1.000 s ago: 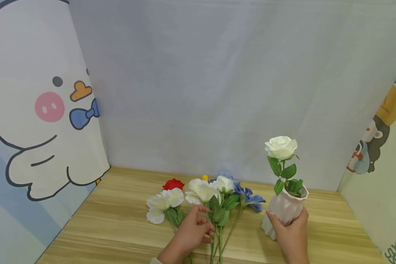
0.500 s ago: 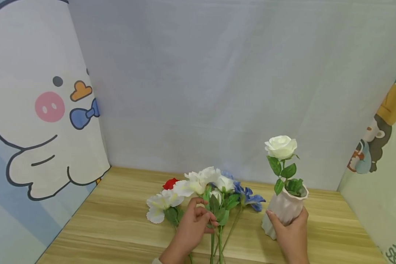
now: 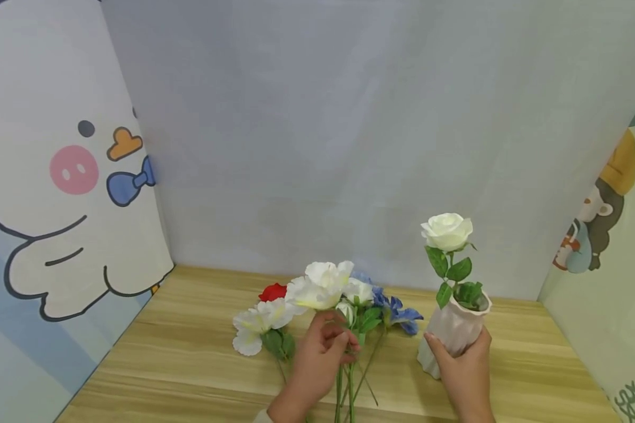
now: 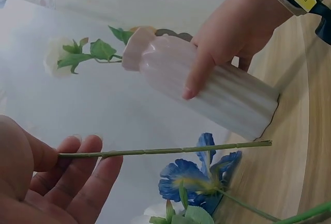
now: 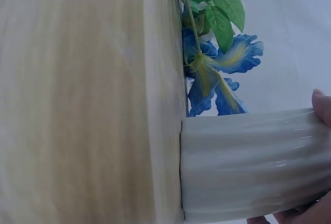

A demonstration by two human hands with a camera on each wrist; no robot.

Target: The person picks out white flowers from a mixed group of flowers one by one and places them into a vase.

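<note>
My left hand [image 3: 323, 355] pinches the thin green stem [image 4: 170, 152] of a white ruffled flower [image 3: 321, 286] between thumb and fingers, the stem's cut end pointing free toward the vase side. The bloom is raised above the other flowers. Gripped round its side by my right hand [image 3: 464, 373] is a pale ribbed vase [image 3: 450, 332]. A white rose [image 3: 447, 232] with green leaves stands upright in the vase, its lower stem hidden inside. The vase's base meets the tabletop in the right wrist view.
On the wooden table [image 3: 180, 341] lie a red flower [image 3: 273, 292], another white ruffled flower [image 3: 250, 332], white roses [image 3: 358, 291] and blue flowers [image 3: 402, 317], their stems toward the near edge. A grey backdrop [image 3: 317, 147] stands behind, with printed panels on both sides.
My left hand has lifted the white ruffled flower off the pile, moving it up and slightly right; its stem end now shows free. The right hand still holds the vase in place.
</note>
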